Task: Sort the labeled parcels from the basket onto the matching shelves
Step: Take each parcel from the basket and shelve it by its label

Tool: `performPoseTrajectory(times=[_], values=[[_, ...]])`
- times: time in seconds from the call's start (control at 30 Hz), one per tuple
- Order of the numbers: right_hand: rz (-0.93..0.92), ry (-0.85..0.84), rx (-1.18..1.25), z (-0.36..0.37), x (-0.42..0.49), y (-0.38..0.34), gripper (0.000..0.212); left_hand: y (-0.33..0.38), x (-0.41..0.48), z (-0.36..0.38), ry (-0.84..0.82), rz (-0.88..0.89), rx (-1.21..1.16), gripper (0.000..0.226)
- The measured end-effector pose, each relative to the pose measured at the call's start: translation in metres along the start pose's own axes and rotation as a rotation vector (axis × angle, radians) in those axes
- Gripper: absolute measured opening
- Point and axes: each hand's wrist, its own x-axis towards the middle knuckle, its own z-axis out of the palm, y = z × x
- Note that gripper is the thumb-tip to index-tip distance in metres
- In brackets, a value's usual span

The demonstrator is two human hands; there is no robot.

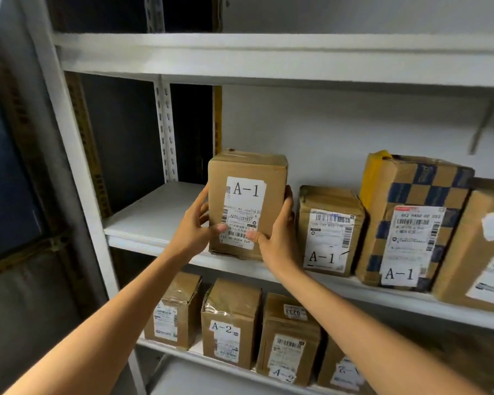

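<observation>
**Ana:** Where is the parcel?

**Ben:** The A-1 parcel [247,203] stands upright at the front edge of the middle shelf [154,212], left of the other boxes in that row. Its label faces outward. Its bottom edge sits level with the shelf's front lip. I cannot tell whether it rests on the board or hangs just above it.

**Ana:** Who holds it?

**Ben:** Both hands do. The left hand [194,226] grasps its left side, with the thumb laid across the lower part of the label. The right hand [277,232] grasps its right side, with the fingers curled round the far edge and the thumb also on the label.

**Ana:** What stands next to it?

**Ben:** Just beside the right hand stands a shorter box [330,232], also marked A-1, at the same front edge. Right of that is a taller checkered parcel [411,220] marked A-1, tilted slightly. It touches a large box [474,252] that the frame cuts off.

**Ana:** And further out?

**Ben:** The lower shelf [166,347] carries a row of brown boxes along its front edge. The leftmost box [173,309] has a label I cannot read. Next to it is an A-2 box [230,320], and right of that a wrinkled box [290,337] marked A-2 near its base. The white upper shelf [240,49] runs overhead.
</observation>
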Motion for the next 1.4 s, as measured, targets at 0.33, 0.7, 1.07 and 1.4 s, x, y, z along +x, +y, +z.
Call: performPoseTrajectory(times=[0.33, 0.7, 1.07, 1.4], values=[[-0.363, 0.338, -0.208, 0.014, -0.013, -0.009, 0.100, -0.010, 0.002, -0.006, -0.010, 0.015, 0.084, 0.079], [-0.635, -0.336, -0.447, 0.023, -0.021, -0.030, 0.048, 0.048, -0.059, -0.037, 0.140, -0.150, 0.806, 0.045], [-0.905, -1.044, -0.454, 0.063, -0.111, -0.048, 0.050, 0.085, -0.281, -0.024, 0.324, -0.790, 1.221, 0.041], [-1.424, -1.495, -0.222, 0.020, -0.317, -0.052, 0.054, 0.152, -0.507, 0.117, 0.727, -1.319, 1.046, 0.033]])
